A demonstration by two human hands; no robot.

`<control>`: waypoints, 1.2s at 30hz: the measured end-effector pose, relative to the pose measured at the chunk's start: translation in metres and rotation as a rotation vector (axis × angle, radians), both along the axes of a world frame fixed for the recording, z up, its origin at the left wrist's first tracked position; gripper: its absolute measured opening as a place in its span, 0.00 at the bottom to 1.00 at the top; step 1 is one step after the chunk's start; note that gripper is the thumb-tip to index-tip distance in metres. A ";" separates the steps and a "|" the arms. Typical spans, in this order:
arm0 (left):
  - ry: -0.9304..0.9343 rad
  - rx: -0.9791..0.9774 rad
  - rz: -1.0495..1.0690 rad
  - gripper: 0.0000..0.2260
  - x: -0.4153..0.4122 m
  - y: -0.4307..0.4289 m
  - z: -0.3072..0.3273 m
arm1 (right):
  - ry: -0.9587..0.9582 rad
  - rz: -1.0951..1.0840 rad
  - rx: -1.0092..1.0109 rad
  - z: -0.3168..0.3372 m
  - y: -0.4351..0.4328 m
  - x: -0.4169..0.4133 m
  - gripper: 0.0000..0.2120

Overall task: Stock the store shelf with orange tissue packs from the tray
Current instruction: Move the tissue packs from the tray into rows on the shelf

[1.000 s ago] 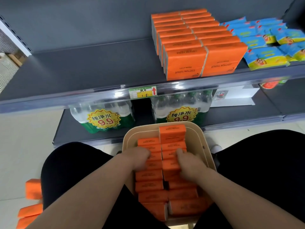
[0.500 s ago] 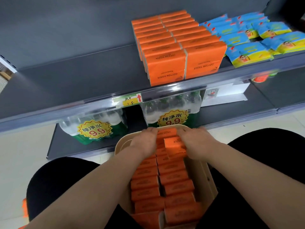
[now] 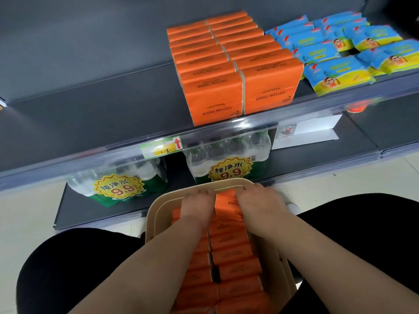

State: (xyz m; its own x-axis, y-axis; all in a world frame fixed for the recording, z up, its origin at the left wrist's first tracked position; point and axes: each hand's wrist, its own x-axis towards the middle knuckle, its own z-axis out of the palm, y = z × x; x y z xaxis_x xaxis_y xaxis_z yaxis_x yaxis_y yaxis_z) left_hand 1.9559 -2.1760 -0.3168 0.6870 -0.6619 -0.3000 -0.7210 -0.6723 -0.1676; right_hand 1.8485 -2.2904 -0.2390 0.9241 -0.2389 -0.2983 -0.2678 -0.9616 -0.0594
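Note:
A beige tray (image 3: 156,207) rests between my knees, filled with two rows of orange tissue packs (image 3: 233,252). My left hand (image 3: 198,205) and my right hand (image 3: 260,205) both lie at the tray's far end, fingers curled over the far edges of the farthest packs (image 3: 226,200). How firmly they grip is hidden under the fingers. On the grey shelf (image 3: 102,105) above stand two rows of orange tissue packs (image 3: 229,69).
Blue and yellow packets (image 3: 340,57) lie right of the orange rows on the shelf. Below the transparent shelf rail (image 3: 90,159) are bottled water multipacks (image 3: 122,182) with 9.9 price stickers. Bare shelf surface stretches left of the orange rows.
Both hands moved from the middle of the tray to its far end and now curl over the farthest packs. The camera view has tilted and come closer.

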 end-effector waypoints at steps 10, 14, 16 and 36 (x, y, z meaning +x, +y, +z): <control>0.131 -0.005 0.138 0.11 0.011 0.049 0.023 | -0.092 -0.021 0.033 0.005 0.007 0.012 0.22; 0.056 -0.166 0.169 0.12 0.023 0.085 0.057 | -0.192 -0.032 0.065 0.019 0.011 0.011 0.21; 0.035 -0.260 0.173 0.11 0.029 0.099 0.076 | -0.251 -0.029 0.054 0.034 0.014 0.011 0.22; -0.193 -0.839 0.299 0.17 0.102 0.105 0.226 | -0.685 -0.097 -0.147 0.204 0.002 0.102 0.24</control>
